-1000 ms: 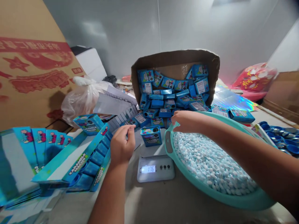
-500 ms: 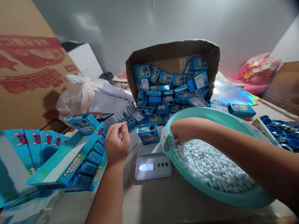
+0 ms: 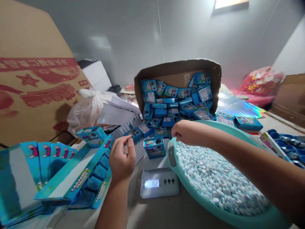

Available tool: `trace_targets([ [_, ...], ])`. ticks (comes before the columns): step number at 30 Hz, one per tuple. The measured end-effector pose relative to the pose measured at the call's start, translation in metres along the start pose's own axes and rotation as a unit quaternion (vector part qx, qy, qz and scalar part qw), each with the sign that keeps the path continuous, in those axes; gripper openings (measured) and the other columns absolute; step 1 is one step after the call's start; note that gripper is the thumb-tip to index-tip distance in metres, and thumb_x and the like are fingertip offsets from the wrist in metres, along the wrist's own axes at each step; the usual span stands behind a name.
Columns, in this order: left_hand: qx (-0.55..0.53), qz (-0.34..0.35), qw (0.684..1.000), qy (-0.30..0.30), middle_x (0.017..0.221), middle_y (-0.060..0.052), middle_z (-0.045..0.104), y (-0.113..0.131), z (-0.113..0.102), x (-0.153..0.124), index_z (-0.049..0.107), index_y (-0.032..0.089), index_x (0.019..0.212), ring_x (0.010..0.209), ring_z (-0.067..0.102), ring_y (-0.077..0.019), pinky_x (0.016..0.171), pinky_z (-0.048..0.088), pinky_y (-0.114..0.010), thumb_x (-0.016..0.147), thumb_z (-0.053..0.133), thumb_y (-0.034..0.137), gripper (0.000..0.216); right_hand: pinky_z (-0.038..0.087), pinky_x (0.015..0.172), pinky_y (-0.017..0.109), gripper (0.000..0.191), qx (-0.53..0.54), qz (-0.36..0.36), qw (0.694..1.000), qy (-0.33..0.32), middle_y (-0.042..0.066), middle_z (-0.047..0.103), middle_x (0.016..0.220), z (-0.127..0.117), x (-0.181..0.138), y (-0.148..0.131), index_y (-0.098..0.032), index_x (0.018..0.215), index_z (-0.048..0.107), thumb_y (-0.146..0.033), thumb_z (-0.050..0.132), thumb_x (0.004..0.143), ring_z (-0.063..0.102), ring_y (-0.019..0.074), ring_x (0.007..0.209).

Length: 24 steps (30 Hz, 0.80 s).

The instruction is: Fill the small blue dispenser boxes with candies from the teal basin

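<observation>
Cluttered white worktop against a grey wall. Small blue box (image 3: 154,147) stands upright on the digital scale (image 3: 159,183), display reading 152. Right hand (image 3: 184,132) hovers just right of it, over the rim of the teal basin (image 3: 175,167), fingertips pinched; can't tell if anything's between them. Left hand (image 3: 121,157) sits just left of the scale, fingers curled, thumb meeting forefinger, contents unclear. Basin holds blue-white candies (image 3: 214,178). Tipped carton (image 3: 177,68) of matching boxes sits behind.
</observation>
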State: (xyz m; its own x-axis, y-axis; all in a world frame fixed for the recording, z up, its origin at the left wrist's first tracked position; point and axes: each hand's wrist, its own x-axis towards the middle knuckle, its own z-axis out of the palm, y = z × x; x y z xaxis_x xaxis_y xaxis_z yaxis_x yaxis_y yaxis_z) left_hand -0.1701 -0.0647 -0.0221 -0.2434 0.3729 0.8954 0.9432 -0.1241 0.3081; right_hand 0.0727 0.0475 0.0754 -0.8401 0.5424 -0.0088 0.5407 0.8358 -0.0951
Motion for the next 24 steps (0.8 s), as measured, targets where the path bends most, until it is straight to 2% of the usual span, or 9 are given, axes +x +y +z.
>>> trace_targets([
  [2,-0.004,-0.005,1.0,-0.011,0.099,-0.009,0.07,0.004,-0.002,0.0,0.067,0.015,0.101,0.096,0.065,-0.0193,0.088,0.052,-0.033,0.096,0.052,0.026,0.019,0.04,0.068,0.027,0.015,0.052,-0.048,0.992,0.107,0.007,0.068,0.084,0.009,0.008,0.001,-0.015,0.083,0.073,-0.009,0.059,0.084,0.056,0.0157,0.075],
  [4,-0.008,-0.011,1.0,-0.017,0.101,-0.009,0.07,0.007,-0.002,-0.001,0.067,0.016,0.102,0.097,0.065,-0.0198,0.089,0.052,-0.034,0.096,0.052,0.027,0.02,0.043,0.073,0.027,0.014,0.128,-0.084,0.967,0.204,0.008,0.068,0.092,0.021,0.017,-0.003,-0.015,0.088,0.072,-0.011,0.059,0.088,0.058,0.0154,0.079],
  [7,-0.01,-0.013,0.999,-0.03,0.102,-0.01,0.069,0.007,0.002,-0.002,0.067,0.015,0.105,0.097,0.065,-0.0206,0.088,0.053,-0.035,0.096,0.052,0.029,0.022,0.046,0.074,0.025,0.01,0.229,-0.101,0.925,0.286,0.007,0.068,0.096,0.042,0.032,-0.012,-0.015,0.094,0.071,-0.014,0.062,0.09,0.06,0.0136,0.078],
  [9,-0.008,-0.004,0.999,-0.045,0.103,-0.011,0.069,0.006,0.004,-0.002,0.066,0.014,0.106,0.098,0.065,-0.0216,0.088,0.053,-0.036,0.096,0.052,0.03,0.024,0.046,0.073,0.024,0.008,0.249,-0.103,0.92,0.283,0.006,0.068,0.092,0.052,0.039,-0.017,-0.015,0.092,0.071,-0.011,0.065,0.087,0.061,0.0133,0.077],
  [13,-0.011,-0.012,0.998,-0.059,0.104,-0.012,0.068,0.002,0.006,-0.001,0.066,0.012,0.108,0.1,0.064,-0.023,0.09,0.053,-0.038,0.096,0.052,0.032,0.027,0.045,0.073,0.023,0.011,0.215,-0.11,0.942,0.233,0.005,0.072,0.088,0.058,0.042,-0.021,-0.015,0.089,0.072,-0.007,0.066,0.084,0.063,0.0146,0.078],
  [19,-0.023,-0.019,0.998,-0.063,0.106,-0.012,0.068,0.004,0.004,0.0,0.065,0.012,0.11,0.101,0.064,-0.0228,0.091,0.053,-0.038,0.096,0.052,0.034,0.029,0.046,0.078,0.024,0.015,0.188,-0.107,0.948,0.234,0.007,0.075,0.096,0.046,0.031,-0.019,-0.017,0.095,0.073,-0.01,0.06,0.089,0.067,0.0164,0.087],
  [24,-0.023,-0.029,0.997,-0.07,0.107,-0.012,0.068,0.002,0.004,-0.001,0.065,0.012,0.112,0.1,0.064,-0.0227,0.092,0.053,-0.039,0.096,0.052,0.034,0.03,0.044,0.078,0.026,0.02,0.142,-0.106,0.956,0.231,0.006,0.075,0.096,0.026,0.021,-0.015,-0.017,0.095,0.072,-0.011,0.054,0.092,0.066,0.0164,0.087],
])
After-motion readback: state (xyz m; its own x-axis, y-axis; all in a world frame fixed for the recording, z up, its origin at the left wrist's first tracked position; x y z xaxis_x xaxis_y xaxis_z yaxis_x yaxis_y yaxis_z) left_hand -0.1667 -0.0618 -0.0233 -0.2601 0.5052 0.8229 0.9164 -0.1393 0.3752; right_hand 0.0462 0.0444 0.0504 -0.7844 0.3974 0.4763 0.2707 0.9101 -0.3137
